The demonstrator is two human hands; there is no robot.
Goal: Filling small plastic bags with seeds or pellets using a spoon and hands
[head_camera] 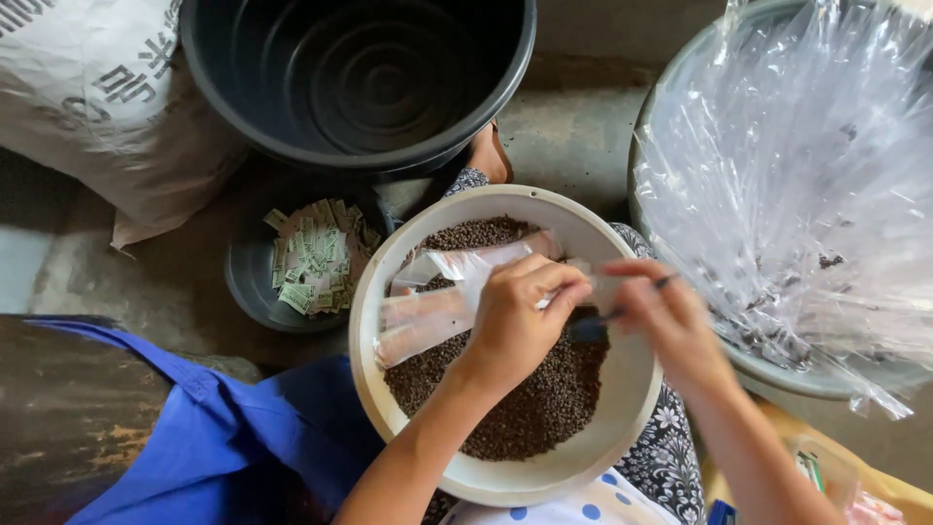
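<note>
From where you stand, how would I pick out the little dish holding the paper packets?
Start at the big empty black tub at the top. Just below it, left of the cream bowl of dark seeds, sits a small dark dish. It alone holds pale green-and-white packets.

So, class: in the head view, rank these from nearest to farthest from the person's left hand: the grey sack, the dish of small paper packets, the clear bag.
1. Clear bag, held in the left hand.
2. Dish of paper packets, left of the bowl.
3. Grey sack, top left corner.
</note>
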